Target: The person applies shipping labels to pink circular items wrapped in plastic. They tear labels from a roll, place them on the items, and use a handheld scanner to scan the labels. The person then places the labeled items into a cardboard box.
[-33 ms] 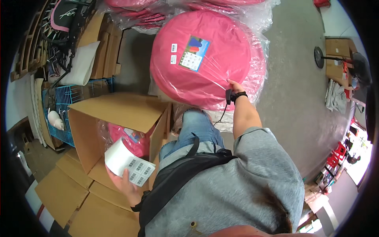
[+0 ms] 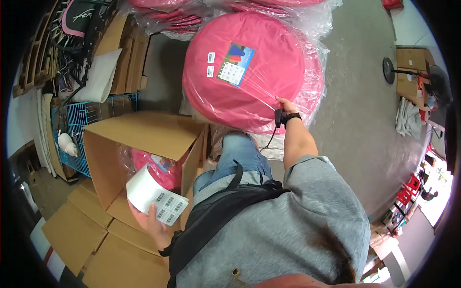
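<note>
My left hand (image 2: 152, 225) grips a curled white sheet of barcode labels (image 2: 168, 204), in front of an opened cardboard box. Ahead of me lies a flat, round pink package (image 2: 259, 53) in clear plastic, on top of more of the same kind. A blue picture label (image 2: 236, 65) and two small white barcode stickers (image 2: 210, 65) show on its face. At its near right edge my right hand (image 2: 287, 106) pinches the plastic-wrapped rim, and tight creases run from the fingers toward the picture label. The fingertips are partly hidden by the wrist strap and a small black device.
The cardboard box (image 2: 144, 122) at left holds another pink package (image 2: 168, 177), its flaps folded out. Behind it stand a blue wire cage (image 2: 77, 120) and flat cardboard. More wrapped pink packages (image 2: 177, 19) are stacked at the far side. A fan (image 2: 388, 70) and cartons (image 2: 410, 57) stand at right.
</note>
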Motion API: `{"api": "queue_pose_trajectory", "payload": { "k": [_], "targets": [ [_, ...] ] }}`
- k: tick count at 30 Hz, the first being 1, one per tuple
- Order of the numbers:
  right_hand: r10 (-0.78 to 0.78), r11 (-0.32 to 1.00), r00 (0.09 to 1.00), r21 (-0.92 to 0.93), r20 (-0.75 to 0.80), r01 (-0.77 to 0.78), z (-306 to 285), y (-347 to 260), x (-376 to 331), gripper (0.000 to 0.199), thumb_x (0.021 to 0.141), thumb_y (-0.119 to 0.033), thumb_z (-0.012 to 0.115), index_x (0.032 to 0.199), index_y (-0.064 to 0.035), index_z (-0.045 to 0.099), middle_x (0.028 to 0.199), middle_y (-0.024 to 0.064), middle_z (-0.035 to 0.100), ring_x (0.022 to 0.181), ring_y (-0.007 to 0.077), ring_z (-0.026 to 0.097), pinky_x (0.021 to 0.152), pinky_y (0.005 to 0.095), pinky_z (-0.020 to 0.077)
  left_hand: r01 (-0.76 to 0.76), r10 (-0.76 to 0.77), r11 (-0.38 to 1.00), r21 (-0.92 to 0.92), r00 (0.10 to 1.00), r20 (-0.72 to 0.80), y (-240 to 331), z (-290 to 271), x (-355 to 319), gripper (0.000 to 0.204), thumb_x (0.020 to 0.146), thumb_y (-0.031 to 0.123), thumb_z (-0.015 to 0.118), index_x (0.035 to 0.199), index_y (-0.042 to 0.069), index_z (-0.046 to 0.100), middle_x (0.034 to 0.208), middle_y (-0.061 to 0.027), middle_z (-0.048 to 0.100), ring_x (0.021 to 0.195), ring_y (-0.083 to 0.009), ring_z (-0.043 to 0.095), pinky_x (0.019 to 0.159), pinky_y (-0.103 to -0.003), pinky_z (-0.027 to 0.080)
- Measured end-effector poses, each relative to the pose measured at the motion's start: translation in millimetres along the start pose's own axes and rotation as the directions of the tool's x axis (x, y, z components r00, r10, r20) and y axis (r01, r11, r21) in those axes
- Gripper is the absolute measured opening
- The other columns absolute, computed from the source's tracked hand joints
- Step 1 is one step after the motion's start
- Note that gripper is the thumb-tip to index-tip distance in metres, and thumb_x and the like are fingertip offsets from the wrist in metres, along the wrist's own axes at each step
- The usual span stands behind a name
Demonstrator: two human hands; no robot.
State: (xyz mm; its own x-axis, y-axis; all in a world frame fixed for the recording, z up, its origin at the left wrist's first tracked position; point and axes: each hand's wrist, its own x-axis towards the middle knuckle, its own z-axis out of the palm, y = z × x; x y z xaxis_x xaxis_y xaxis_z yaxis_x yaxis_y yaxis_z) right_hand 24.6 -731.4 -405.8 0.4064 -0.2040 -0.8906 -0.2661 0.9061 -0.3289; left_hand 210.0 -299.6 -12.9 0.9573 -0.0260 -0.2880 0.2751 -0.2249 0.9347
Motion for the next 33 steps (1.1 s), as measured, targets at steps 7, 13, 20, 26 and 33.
{"api": "queue_pose_trajectory", "payload": {
  "k": [7,13,20,26,33],
  "targets": [
    [-0.228,0.966,0.974,0.131,0.01,0.225,70,-46,-20,0.01,0.066,0.001,0.051,0.074,-0.0015,0.057,0.07,0.0063,0.059,0.067,0.0212,0.057,0.069,0.0292,0.0472,-0.047,0.045,0.998,-0.031,0.997,-0.059,4,5,-4,0.071,0.07,-0.014,0.047,0.134,0.0,0.02,0.126,-0.0153,0.039,0.113,-0.0241,0.044,0.096,-0.035,0.034],
    [-0.358,0.934,0.924,0.043,0.133,0.355,213,-144,-62,0.013,0.064,0.005,0.048,0.073,-0.0003,0.055,0.073,0.0062,0.057,0.067,0.0189,0.055,0.065,0.0292,0.0464,-0.082,0.07,0.996,-0.02,0.933,-0.353,-10,0,-16,0.07,0.07,-0.014,0.05,0.133,0.0,0.024,0.125,-0.0132,0.041,0.112,-0.0216,0.044,0.096,-0.033,0.034],
    [-0.327,0.914,0.886,-0.13,0.328,0.385,282,-222,-121,0.022,0.066,0.0,0.05,0.087,0.0017,0.059,0.083,0.0083,0.06,0.08,0.0205,0.055,0.079,0.0312,0.0449,-0.155,0.057,0.982,-0.107,0.785,-0.616,-40,4,-28,0.073,0.069,-0.005,0.06,0.133,-0.001,0.025,0.125,-0.0105,0.041,0.112,-0.0198,0.043,0.096,-0.033,0.034],
    [-0.271,0.874,0.824,-0.231,0.497,0.427,335,-311,-199,0.049,0.065,0.0,0.054,0.113,0.0037,0.044,0.106,0.0145,0.055,0.096,0.03,0.054,0.089,0.0439,0.0425,-0.157,-0.046,0.969,-0.189,0.641,-0.766,-61,10,-44,0.07,0.07,-0.01,0.058,0.132,0.0,0.026,0.122,-0.0116,0.046,0.11,-0.02,0.047,0.094,-0.033,0.038],
    [-0.389,0.698,0.546,-0.149,0.742,0.7,363,-309,-260,0.041,0.064,-0.002,0.054,0.105,-0.0011,0.048,0.097,0.0115,0.054,0.09,0.0268,0.053,0.087,0.0449,0.0424,-0.343,0.022,0.911,-0.23,0.596,-0.802,-116,6,-37,0.071,0.07,-0.01,0.06,0.132,0.0,0.025,0.119,-0.0114,0.048,0.108,-0.019,0.049,0.092,-0.033,0.04]
  ]
}}
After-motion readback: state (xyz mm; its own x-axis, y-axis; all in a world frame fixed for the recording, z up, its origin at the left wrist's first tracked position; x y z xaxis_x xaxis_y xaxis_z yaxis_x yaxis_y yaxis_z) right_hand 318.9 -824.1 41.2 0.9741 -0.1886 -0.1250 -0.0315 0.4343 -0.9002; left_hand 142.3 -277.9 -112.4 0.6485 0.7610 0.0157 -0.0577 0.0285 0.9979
